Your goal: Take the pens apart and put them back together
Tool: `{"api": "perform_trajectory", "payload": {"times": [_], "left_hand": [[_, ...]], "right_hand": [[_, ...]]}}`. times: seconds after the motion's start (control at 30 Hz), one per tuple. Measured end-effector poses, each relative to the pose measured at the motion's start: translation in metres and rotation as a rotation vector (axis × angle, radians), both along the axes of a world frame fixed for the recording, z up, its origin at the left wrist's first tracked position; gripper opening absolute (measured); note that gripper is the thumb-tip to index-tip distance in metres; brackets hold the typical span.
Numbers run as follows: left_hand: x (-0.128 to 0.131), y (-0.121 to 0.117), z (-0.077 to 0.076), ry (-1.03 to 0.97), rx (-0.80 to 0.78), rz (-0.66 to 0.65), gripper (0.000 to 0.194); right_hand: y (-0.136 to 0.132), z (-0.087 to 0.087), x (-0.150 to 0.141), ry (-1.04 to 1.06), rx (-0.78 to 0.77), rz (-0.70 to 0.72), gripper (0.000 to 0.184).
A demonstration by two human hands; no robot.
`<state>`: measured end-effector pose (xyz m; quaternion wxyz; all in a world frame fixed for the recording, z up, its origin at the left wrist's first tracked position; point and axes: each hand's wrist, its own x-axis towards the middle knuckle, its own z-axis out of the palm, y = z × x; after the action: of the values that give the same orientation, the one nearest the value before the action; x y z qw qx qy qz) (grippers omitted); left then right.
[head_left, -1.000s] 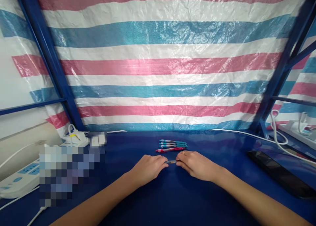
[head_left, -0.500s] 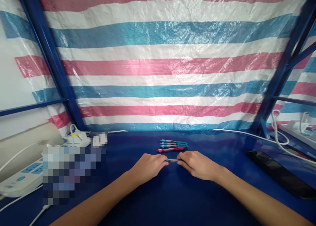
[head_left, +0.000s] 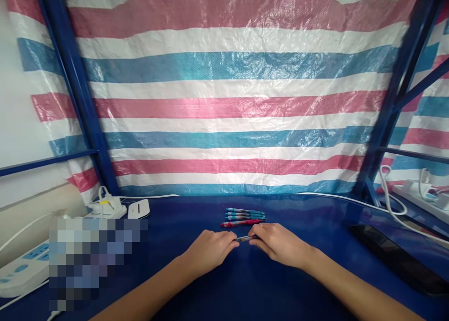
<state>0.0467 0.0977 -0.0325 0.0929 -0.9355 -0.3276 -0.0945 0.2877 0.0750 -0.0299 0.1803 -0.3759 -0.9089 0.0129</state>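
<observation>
Holding a pen seems the step in hand, left hand and right hand pinching opposite ends, just nearer than the red pen and blue pens on the desk; any next move calls for a coordinated grip.

The surface offers 2 lanes, between the pixelated patch and left hand and between right hand and long black object, while pens obstruct the middle and a striped sheet closes the back.
</observation>
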Motion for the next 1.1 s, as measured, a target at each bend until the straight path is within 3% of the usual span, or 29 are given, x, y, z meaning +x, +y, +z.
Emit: {"api": "perform_trajectory", "payload": {"times": [0.13, 0.33, 0.9, 1.1], "left_hand": [[-0.001, 0.0, 0.0, 0.026, 0.014, -0.009, 0.02], [0.002, -0.004, 0.001, 0.035, 0.004, 0.061, 0.022], [0.0, -0.004, 0.004, -0.018, -0.003, 0.09, 0.014], [-0.001, -0.002, -0.001, -0.03, 0.023, 0.063, 0.013]], "right_hand": [[-0.002, 0.001, -0.004, -0.026, 0.008, -0.019, 0.032], [0.001, 0.001, -0.004, 0.006, 0.058, 0.006, 0.018], [-0.001, -0.009, -0.014, -0.033, 0.081, -0.014, 0.024], [-0.001, -0.009, -0.013, 0.012, 0.015, 0.031, 0.028]]}}
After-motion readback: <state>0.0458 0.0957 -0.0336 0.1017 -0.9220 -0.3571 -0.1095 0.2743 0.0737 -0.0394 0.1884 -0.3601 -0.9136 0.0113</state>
